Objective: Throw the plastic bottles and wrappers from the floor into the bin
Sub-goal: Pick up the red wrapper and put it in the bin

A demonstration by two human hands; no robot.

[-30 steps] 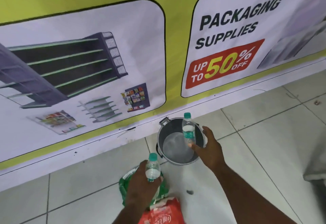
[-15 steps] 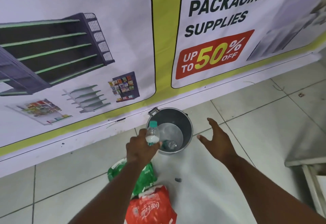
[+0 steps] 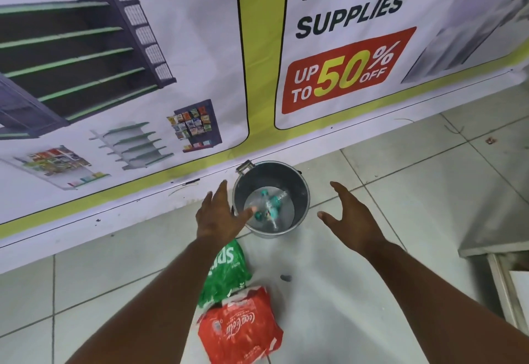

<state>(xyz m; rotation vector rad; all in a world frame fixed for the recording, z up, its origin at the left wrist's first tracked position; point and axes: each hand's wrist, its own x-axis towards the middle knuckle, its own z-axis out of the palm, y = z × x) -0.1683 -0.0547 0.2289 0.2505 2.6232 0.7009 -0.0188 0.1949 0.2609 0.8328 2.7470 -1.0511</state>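
Note:
A round grey metal bin [image 3: 300,191] stands on the tiled floor against the banner wall. Clear plastic bottles with teal caps [image 3: 267,209] lie at its bottom. My left hand [image 3: 220,214] hovers at the bin's left rim, fingers spread, holding nothing. My right hand [image 3: 350,214] is to the right of the bin, open and empty too. On the floor below the bin lie a green Sprite wrapper [image 3: 229,275] and a red Coca-Cola wrapper [image 3: 240,326], side by side and touching.
A large printed banner [image 3: 257,62] covers the wall behind the bin. A metal table's corner and leg [image 3: 498,260] stand at the right edge. A small dark speck [image 3: 285,278] lies on the floor tiles right of the green wrapper.
My left hand has let its bottle drop into the bin and now spreads open. The right hand stays open after releasing its bottle earlier. The view has moved closer to the bin.

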